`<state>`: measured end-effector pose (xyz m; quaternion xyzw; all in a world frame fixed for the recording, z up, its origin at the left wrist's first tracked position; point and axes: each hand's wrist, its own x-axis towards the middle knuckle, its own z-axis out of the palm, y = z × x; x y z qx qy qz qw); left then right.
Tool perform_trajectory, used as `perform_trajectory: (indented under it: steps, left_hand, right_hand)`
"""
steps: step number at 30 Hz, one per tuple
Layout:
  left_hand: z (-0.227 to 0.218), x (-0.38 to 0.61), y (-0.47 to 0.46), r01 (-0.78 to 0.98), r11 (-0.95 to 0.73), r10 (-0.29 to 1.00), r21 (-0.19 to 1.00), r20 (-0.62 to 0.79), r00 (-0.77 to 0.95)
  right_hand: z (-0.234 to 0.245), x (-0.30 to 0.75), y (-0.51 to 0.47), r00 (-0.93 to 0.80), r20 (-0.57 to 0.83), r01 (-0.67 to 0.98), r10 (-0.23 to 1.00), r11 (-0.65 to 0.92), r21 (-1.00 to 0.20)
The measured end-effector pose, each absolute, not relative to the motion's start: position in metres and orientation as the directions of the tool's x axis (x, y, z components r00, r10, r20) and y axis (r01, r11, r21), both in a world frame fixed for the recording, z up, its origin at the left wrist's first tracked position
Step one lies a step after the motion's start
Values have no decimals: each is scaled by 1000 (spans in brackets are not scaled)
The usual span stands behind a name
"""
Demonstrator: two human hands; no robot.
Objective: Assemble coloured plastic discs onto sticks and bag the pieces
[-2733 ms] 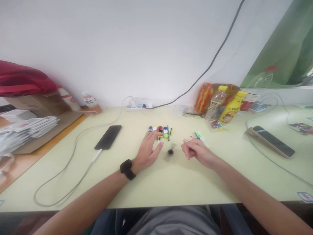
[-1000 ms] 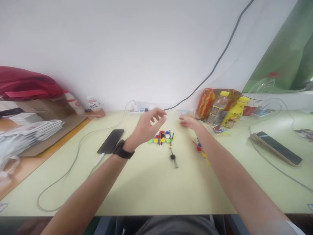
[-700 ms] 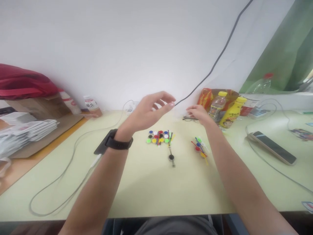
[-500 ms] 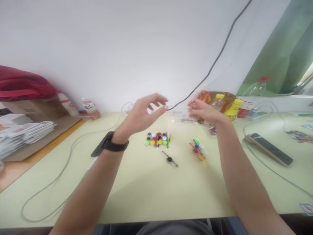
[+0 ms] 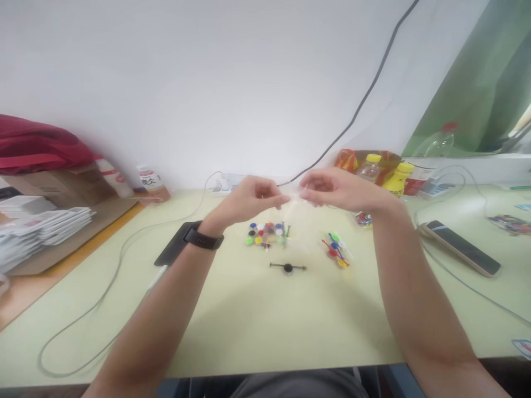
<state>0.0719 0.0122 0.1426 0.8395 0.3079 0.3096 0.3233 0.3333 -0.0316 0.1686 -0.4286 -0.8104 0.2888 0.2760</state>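
Note:
Both hands are raised above the pale green table [image 5: 257,320], fingertips nearly meeting. My left hand [image 5: 249,200], with a black watch on its wrist, and my right hand [image 5: 336,189] each pinch the top edge of a thin clear plastic bag [image 5: 289,214] that hangs between them. It is faint and hard to make out. Below the hands lies a cluster of small coloured discs and sticks [image 5: 267,235]. A smaller group of coloured pieces [image 5: 337,251] lies to its right. A black disc on a thin stick [image 5: 287,268] lies nearer me.
A dark phone [image 5: 176,253] on a white cable lies left, and another phone [image 5: 458,246] lies right. Yellow-capped bottles [image 5: 398,176] and a snack bag stand at the back right, a power strip [image 5: 226,185] by the wall. White packets [image 5: 45,226] are stacked far left.
Both hands rose from the table. My right hand reached to the back, came up with the clear bag, and my left hand closed on it. The black disc piece has turned on the table.

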Motion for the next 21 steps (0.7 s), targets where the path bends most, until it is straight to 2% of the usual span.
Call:
perform_trajectory:
  steps: [5, 8, 11, 18, 21]
  left_hand:
    - [149, 59, 17, 298, -619, 716, 726, 367, 594]
    - [152, 54, 18, 295, -625, 708, 723, 366, 604]
    - [154, 50, 20, 332, -631, 699, 701, 327, 637]
    - [155, 39, 27, 449, -687, 675, 572, 272, 686]
    - [156, 40, 25, 431, -694, 654, 576, 255, 713]
  right_hand:
    - [171, 340, -28, -485, 189, 565, 854, 470, -678]
    - [170, 334, -27, -546, 136, 556, 827, 479, -679]
    - [167, 329, -26, -589, 92, 538, 803, 474, -696]
    - [158, 334, -16, -593, 87, 539, 800, 476, -695]
    - [157, 337, -14, -597, 85, 542, 798, 479, -690]
